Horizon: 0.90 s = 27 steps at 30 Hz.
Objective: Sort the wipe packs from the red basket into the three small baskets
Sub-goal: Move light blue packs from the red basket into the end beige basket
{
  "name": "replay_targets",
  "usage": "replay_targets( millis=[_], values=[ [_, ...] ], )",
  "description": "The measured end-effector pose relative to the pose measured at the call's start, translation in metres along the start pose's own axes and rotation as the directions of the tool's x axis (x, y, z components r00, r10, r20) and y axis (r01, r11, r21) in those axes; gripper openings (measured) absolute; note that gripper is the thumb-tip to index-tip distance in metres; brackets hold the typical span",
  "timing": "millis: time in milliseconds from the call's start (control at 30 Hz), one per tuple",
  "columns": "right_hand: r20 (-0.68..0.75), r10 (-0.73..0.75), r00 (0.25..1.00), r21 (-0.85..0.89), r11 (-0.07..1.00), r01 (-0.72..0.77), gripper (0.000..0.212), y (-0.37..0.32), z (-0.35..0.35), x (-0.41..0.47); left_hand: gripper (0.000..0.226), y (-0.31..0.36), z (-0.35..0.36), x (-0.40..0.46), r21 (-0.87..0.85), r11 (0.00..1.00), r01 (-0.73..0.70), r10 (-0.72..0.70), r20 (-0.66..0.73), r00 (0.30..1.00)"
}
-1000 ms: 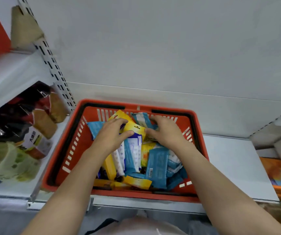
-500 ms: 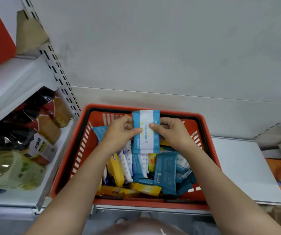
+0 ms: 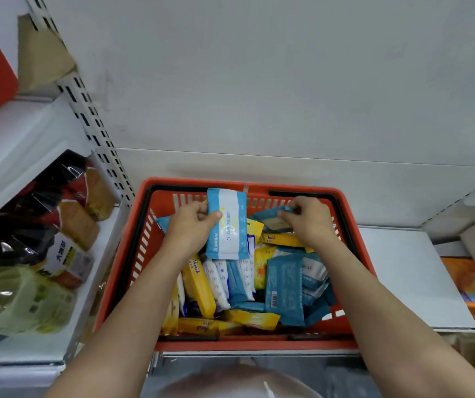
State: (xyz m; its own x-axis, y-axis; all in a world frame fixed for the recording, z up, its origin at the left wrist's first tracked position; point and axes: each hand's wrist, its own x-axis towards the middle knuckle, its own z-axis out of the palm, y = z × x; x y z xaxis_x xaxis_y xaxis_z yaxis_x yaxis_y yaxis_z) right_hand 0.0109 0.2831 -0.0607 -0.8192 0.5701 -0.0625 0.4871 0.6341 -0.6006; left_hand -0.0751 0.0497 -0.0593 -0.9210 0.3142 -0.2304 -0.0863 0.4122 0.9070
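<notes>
My left hand (image 3: pixel 190 225) pinched a blue and white pack (image 3: pixel 226 224) upright over the red basket (image 3: pixel 259 344), at its 12 o'clock edge. At 2 o'clock my right hand (image 3: pixel 311 219) gripped a darker blue pack (image 3: pixel 267 215).

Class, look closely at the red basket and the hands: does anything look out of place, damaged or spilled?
Nothing stands out. The packs lie jumbled in the red basket, as expected before sorting. The left hand holds a blue-and-white pack upright; the right hand pinches a teal pack. No tears or spills show.
</notes>
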Motion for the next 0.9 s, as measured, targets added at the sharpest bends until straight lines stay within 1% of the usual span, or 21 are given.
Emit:
replay_targets(
  millis=[33, 67, 100, 133, 167, 333, 467, 533, 600, 667, 733, 800, 833, 867, 900],
  values=[
    [-0.010, 0.046, 0.999, 0.227, 0.973, -0.043, 0.018, -0.003, -0.007, -0.002, 0.006, 0.000, -0.002, 0.001, -0.003, 1.000, -0.001, 0.001, -0.008, 1.000],
    [0.018, 0.096, 0.995, 0.448, 0.889, -0.094, 0.019, -0.007, -0.014, -0.005, 0.010, 0.000, -0.003, 0.003, -0.008, 1.000, -0.005, 0.005, -0.021, 1.000],
    [0.064, 0.119, 0.991, 0.609, 0.782, -0.133, 0.020, -0.011, -0.021, -0.009, 0.015, 0.001, -0.003, 0.004, -0.018, 1.000, -0.007, 0.006, -0.032, 0.999],
    [0.098, 0.111, 0.989, 0.700, 0.698, -0.147, 0.020, -0.015, -0.026, -0.012, 0.018, 0.002, -0.003, 0.005, -0.030, 1.000, -0.006, 0.005, -0.037, 0.999],
    [0.113, 0.098, 0.989, 0.741, 0.654, -0.150, 0.021, -0.019, -0.029, -0.016, 0.019, 0.003, -0.002, 0.006, -0.040, 0.999, -0.006, 0.005, -0.031, 1.000],
    [0.193, 0.131, 0.972, 0.840, 0.489, -0.233, 0.025, -0.028, -0.026, -0.036, 0.019, 0.010, 0.007, 0.002, -0.064, 0.996, -0.063, 0.064, 0.025, 0.998],
    [0.181, 0.177, 0.967, 0.837, 0.489, -0.246, 0.022, -0.028, -0.024, -0.055, 0.011, 0.009, 0.007, -0.001, -0.098, 0.987, -0.129, 0.134, 0.045, 0.990],
    [0.147, 0.167, 0.975, 0.831, 0.513, -0.214, 0.036, -0.027, -0.026, -0.065, 0.005, 0.009, 0.007, -0.004, -0.150, 0.978, -0.147, 0.159, 0.070, 0.985],
    [0.096, 0.154, 0.983, 0.808, 0.564, -0.168, 0.049, -0.026, -0.028, -0.075, 0.004, 0.011, 0.009, -0.008, -0.208, 0.966, -0.154, 0.175, 0.086, 0.981],
    [0.045, 0.176, 0.983, 0.782, 0.606, -0.144, 0.051, -0.024, -0.031, -0.086, 0.010, 0.014, 0.013, -0.014, -0.259, 0.952, -0.161, 0.200, 0.129, 0.971],
    [-0.005, 0.209, 0.978, 0.771, 0.623, -0.130, 0.049, -0.022, -0.035, -0.098, 0.020, 0.020, 0.019, -0.022, -0.295, 0.941, -0.166, 0.236, 0.221, 0.946],
    [-0.052, 0.233, 0.971, 0.767, 0.632, -0.111, 0.047, -0.021, -0.040, -0.110, 0.030, 0.026, 0.030, -0.034, -0.292, 0.945, -0.150, 0.243, 0.316, 0.917],
    [-0.073, 0.252, 0.965, 0.775, 0.623, -0.104, 0.047, -0.020, -0.043, -0.116, 0.032, 0.028, 0.037, -0.041, -0.295, 0.945, -0.140, 0.242, 0.344, 0.907],
    [-0.086, 0.281, 0.956, 0.808, 0.582, -0.098, 0.046, -0.018, -0.047, -0.124, 0.033, 0.031, 0.044, -0.049, -0.309, 0.942, -0.130, 0.241, 0.354, 0.903],
    [-0.083, 0.316, 0.945, 0.865, 0.493, -0.089, 0.044, -0.016, -0.051, -0.132, 0.034, 0.034, 0.051, -0.058, -0.335, 0.935, -0.116, 0.237, 0.345, 0.908]
  ],
)
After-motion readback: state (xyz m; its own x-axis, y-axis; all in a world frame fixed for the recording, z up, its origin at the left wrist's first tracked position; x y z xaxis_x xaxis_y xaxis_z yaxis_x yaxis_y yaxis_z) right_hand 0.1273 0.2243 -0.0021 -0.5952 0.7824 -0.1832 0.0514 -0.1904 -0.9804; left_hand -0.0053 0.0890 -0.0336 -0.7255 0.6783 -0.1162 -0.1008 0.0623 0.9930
